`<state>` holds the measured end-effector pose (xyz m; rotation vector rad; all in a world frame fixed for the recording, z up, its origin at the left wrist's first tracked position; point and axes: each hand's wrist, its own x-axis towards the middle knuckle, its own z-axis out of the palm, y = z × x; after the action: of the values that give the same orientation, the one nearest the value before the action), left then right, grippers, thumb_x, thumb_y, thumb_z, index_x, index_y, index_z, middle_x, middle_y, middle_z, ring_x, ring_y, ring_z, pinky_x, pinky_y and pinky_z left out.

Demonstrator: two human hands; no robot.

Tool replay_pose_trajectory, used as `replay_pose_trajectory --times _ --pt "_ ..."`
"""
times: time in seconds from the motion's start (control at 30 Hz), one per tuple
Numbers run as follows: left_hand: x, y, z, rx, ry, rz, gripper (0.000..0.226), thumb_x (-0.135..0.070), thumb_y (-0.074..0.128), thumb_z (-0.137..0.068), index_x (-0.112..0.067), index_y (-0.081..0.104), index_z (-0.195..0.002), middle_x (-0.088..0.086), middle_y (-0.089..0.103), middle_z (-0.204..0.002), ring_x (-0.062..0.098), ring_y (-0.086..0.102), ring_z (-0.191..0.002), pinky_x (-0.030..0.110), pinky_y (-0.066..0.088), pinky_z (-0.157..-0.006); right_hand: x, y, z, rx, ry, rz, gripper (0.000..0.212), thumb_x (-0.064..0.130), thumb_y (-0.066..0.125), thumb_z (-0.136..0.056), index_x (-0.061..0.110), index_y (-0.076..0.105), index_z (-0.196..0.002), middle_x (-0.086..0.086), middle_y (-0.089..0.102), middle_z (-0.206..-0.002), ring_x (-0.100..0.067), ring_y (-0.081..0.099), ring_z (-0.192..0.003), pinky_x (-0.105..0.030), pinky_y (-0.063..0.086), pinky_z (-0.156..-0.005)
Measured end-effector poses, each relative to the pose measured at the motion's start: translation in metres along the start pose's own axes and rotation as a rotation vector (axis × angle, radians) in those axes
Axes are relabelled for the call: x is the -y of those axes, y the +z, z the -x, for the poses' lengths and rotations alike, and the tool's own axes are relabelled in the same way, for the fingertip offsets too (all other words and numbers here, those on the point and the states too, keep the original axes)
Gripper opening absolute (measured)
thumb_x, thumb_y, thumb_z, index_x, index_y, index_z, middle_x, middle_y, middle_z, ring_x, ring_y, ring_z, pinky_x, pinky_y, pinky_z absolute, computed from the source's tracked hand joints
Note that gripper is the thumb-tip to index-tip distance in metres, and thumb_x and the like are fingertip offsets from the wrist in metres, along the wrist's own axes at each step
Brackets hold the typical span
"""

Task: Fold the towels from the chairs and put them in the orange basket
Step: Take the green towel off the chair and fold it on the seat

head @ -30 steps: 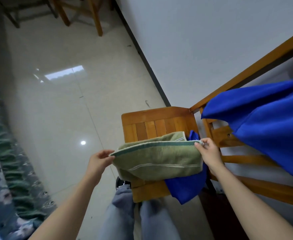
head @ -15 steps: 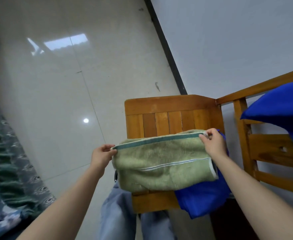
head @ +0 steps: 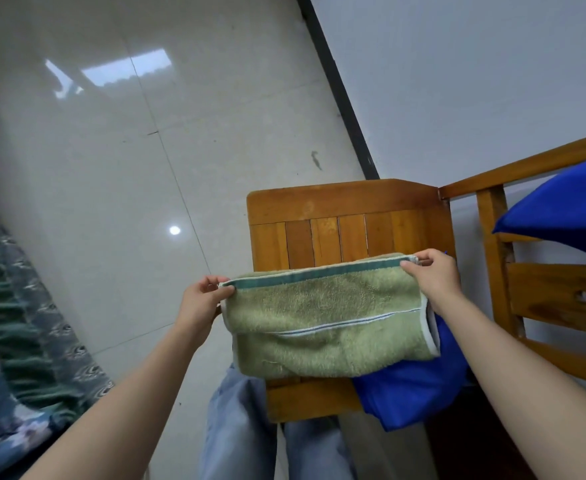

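Observation:
A green towel point(head: 326, 317) with a darker green band along its top hangs doubled over, stretched flat between my hands above a wooden chair seat point(head: 340, 233). My left hand point(head: 201, 299) pinches its top left corner. My right hand point(head: 430, 275) pinches its top right corner. Under the towel's right end a blue towel point(head: 409, 393) lies on the seat and droops over the front edge. Another blue towel point(head: 561, 209) is draped over the wooden chair back point(head: 527, 171) at the right. No orange basket is in view.
Glossy tiled floor point(head: 111, 168) stretches to the left and behind the chair. A white wall point(head: 457, 81) with a dark skirting runs along the right. A green and blue patterned fabric point(head: 14, 323) fills the left edge. My jeans-clad legs point(head: 239, 427) stand against the seat's front.
The towel hangs a little lower and flatter, now stretched straight between my hands. The camera has tilted down and right, bringing the chair seat closer to the middle.

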<state>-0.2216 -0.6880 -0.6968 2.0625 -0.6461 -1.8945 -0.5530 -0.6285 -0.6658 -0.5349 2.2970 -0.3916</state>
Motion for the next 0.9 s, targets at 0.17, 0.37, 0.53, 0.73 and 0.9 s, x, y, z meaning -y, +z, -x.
replay_pose_trajectory --times 0.17,0.37,0.53,0.73,0.9 --pt "-0.038 0.010 0.026 -0.040 0.225 -0.025 0.014 0.001 0.060 -0.085 -0.012 0.060 -0.080 0.005 0.061 -0.082 0.024 0.057 -0.086 0.034 0.049 -0.075 0.009 -0.021 0.006 -0.200 -0.025 -0.082 0.022 0.015 0.065 -0.086 0.003 0.060 -0.104 -0.006 0.057 -0.093 -0.020 0.053 -0.088 -0.030 0.040 -0.073" --pt "-0.105 0.061 0.002 -0.177 0.497 -0.216 0.043 -0.018 0.060 -0.089 -0.014 0.047 -0.129 0.004 0.051 -0.130 0.020 0.048 -0.117 0.033 0.045 -0.095 0.023 -0.027 -0.014 -0.281 -0.053 -0.276 0.044 0.022 0.061 -0.088 0.005 0.047 -0.127 -0.013 0.053 -0.120 -0.030 0.050 -0.118 -0.030 0.044 -0.087" --pt "-0.056 0.085 0.010 -0.228 0.819 -1.128 0.062 -0.028 0.054 -0.091 -0.016 0.027 -0.145 0.011 0.017 -0.155 0.030 0.014 -0.143 0.041 0.014 -0.114 0.013 0.006 0.034 -0.326 -0.615 0.363 0.038 0.016 0.069 -0.080 0.004 0.062 -0.116 -0.020 0.056 -0.124 -0.038 0.052 -0.116 -0.048 0.046 -0.094" --pt "0.015 0.061 0.004 -0.017 0.691 -1.592 0.083 -0.049 0.054 -0.086 -0.025 0.003 -0.146 0.009 0.006 -0.155 0.038 0.007 -0.141 0.055 0.018 -0.110 -0.034 0.039 0.051 0.148 -0.503 0.979 0.070 0.045 0.049 -0.091 0.016 0.023 -0.148 -0.019 0.007 -0.155 -0.035 0.013 -0.143 -0.046 0.018 -0.114" --pt "0.016 0.041 -0.002 0.035 0.718 -1.756 0.078 -0.056 0.056 -0.079 -0.024 0.027 -0.144 0.014 0.037 -0.146 0.044 0.032 -0.133 0.059 0.032 -0.101 -0.053 0.008 0.051 0.131 -0.233 0.910 0.077 0.060 0.024 -0.093 0.011 0.006 -0.150 -0.017 -0.003 -0.157 -0.030 -0.005 -0.145 -0.043 0.003 -0.116"
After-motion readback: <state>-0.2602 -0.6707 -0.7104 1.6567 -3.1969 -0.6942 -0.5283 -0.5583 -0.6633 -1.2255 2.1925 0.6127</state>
